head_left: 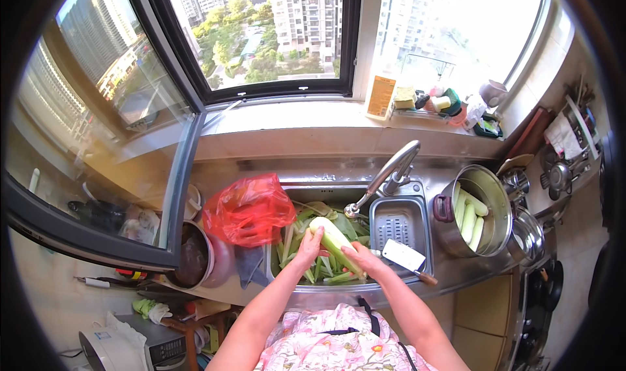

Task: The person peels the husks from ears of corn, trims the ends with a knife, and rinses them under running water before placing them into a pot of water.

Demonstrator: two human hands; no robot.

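Observation:
Above the left basin of the steel sink point(326, 191), I hold a thick, pale green vegetable stem point(334, 242) slantwise. My left hand point(309, 248) is closed round its upper end, and my right hand point(366, 261) grips the lower end. Beneath it, green leaves and long peelings point(313, 274) fill much of the basin. A wide-bladed cleaver point(402, 255) with a wooden handle lies across the small right basin point(398, 208), close to my right hand. Several pale green stems point(468, 222) stand in a large steel pot point(499, 198) on the right.
A curved faucet point(394, 165) arches over the sink. On its left sits a red plastic bag point(248, 211), partly over the basin's edge. The opened window sash point(186, 175) juts in at left. Sponges point(405, 97) and bottles line the sill. Metal bowls point(527, 234) stand beyond the pot.

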